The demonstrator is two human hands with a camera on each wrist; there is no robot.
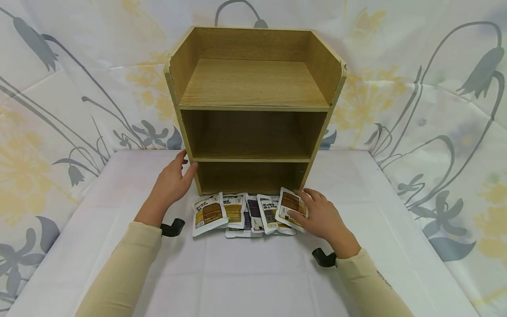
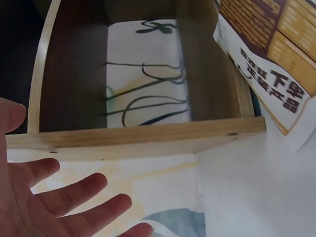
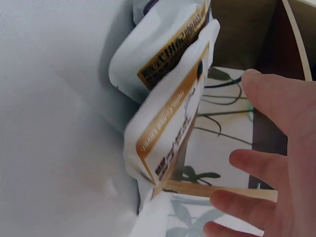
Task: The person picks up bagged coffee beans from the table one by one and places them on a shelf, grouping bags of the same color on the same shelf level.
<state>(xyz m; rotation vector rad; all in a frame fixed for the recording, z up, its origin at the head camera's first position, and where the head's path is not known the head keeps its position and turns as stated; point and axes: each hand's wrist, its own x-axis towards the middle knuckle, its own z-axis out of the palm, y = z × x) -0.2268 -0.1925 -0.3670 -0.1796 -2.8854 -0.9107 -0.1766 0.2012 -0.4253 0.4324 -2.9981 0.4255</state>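
A wooden shelf unit [image 1: 253, 108] with three levels stands on the white-covered table. My left hand [image 1: 173, 179] is at its lower left side, fingers extended and spread by the side panel [image 2: 148, 132] in the left wrist view. Several white coffee packets with brown and yellow labels lean in a row before the bottom compartment. The leftmost packet [image 1: 209, 214] is nearest the left hand. My right hand [image 1: 322, 215] is beside the rightmost packet [image 1: 292, 206], overlapping its edge in the head view. In the right wrist view its fingers [image 3: 254, 207] are spread apart, pinching nothing.
A flower-printed cloth [image 1: 420, 88] hangs behind and at both sides. Black camera mounts [image 1: 173, 227] stick out from the wrists. The bottom compartment [image 1: 253, 177] opens just behind the packets; white cloth [image 1: 253, 281] covers the table in front.
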